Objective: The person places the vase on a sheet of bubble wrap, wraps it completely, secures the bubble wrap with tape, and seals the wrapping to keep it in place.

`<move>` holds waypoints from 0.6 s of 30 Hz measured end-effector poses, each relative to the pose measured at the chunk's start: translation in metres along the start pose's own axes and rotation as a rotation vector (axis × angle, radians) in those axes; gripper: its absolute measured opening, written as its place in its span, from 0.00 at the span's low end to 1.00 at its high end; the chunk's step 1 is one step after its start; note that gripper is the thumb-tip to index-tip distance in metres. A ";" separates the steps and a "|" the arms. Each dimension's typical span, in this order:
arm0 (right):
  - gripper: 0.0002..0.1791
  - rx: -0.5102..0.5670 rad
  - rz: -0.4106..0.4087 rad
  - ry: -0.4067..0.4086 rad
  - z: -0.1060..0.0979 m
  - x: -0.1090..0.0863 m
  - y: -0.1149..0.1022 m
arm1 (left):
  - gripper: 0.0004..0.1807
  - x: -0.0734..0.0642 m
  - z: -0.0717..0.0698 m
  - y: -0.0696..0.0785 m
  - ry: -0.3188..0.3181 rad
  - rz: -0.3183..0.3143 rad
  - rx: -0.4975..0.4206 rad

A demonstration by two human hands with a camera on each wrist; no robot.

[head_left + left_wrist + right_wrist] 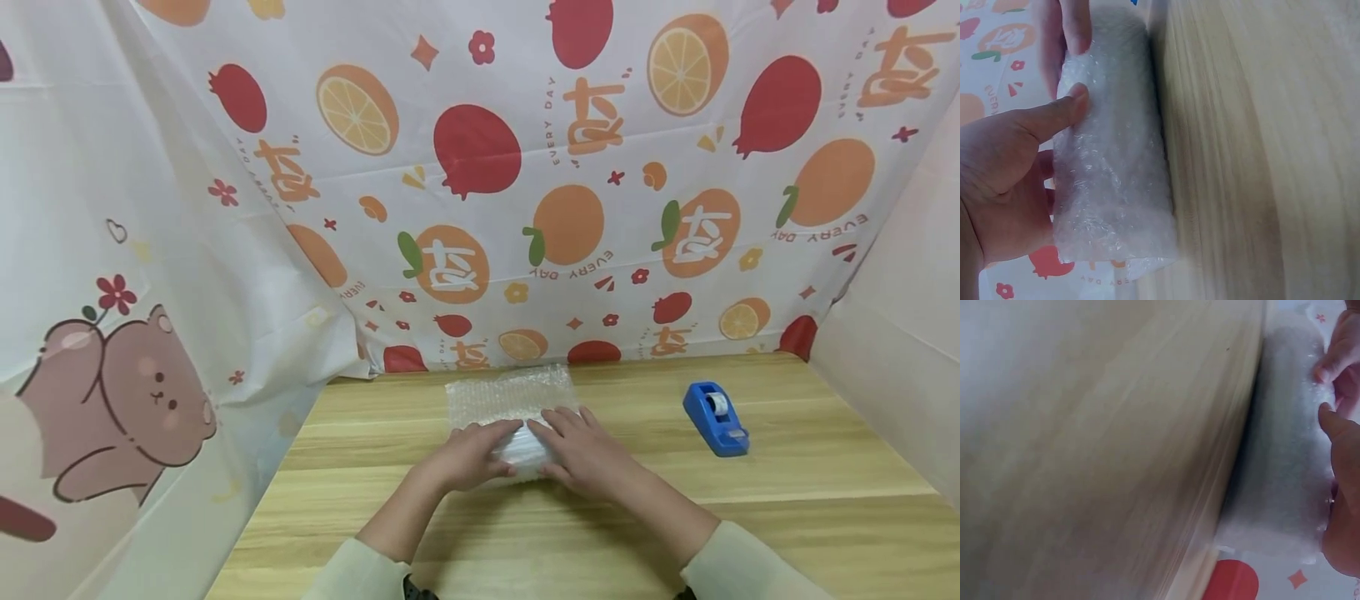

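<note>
Just below the centre of the head view, a roll of bubble wrap (525, 450) is held on the table (337, 492). Its left part is grasped by the left hand (476, 456) and its right part by the right hand (588, 454), with the thumbs set against the near side and the fingers laid over the top. Behind the roll, a flat sheet of bubble wrap (510, 392) is spread towards the fruit-printed curtain (480, 150). Towards the right of the frame, well apart from the hands, a blue tape dispenser (712, 421) is placed. At far left, a cloth printed with a bear (157, 392) is hung.
</note>
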State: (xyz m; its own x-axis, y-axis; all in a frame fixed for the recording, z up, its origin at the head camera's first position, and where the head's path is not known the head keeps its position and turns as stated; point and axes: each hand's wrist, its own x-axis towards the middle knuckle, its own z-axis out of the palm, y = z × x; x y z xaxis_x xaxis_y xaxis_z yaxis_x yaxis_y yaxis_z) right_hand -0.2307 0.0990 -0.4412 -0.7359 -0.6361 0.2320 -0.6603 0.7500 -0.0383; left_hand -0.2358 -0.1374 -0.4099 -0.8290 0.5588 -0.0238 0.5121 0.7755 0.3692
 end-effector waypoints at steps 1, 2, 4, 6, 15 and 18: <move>0.35 -0.013 0.000 0.003 0.002 0.001 0.000 | 0.36 0.000 0.000 0.000 -0.005 -0.005 -0.009; 0.35 -0.022 -0.001 0.007 0.004 0.002 0.000 | 0.36 0.000 0.000 0.000 -0.010 -0.009 -0.015; 0.34 -0.049 -0.010 0.025 0.007 0.005 0.001 | 0.37 0.000 0.000 0.000 -0.014 -0.013 -0.018; 0.33 -0.070 -0.027 0.048 0.010 0.008 0.002 | 0.37 0.001 0.001 -0.001 -0.016 -0.014 -0.014; 0.40 -0.073 -0.001 0.063 0.020 0.020 0.015 | 0.38 0.001 -0.001 -0.003 -0.035 -0.023 -0.027; 0.40 -0.066 0.030 0.065 0.020 0.024 0.017 | 0.39 0.001 -0.002 -0.002 -0.037 -0.023 -0.025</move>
State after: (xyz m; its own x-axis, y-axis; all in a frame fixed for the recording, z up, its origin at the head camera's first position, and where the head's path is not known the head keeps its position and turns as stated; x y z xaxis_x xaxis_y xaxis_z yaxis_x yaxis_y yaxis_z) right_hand -0.2627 0.0926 -0.4562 -0.7423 -0.6019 0.2944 -0.6256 0.7800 0.0173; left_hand -0.2385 -0.1392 -0.4090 -0.8313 0.5518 -0.0668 0.4869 0.7809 0.3914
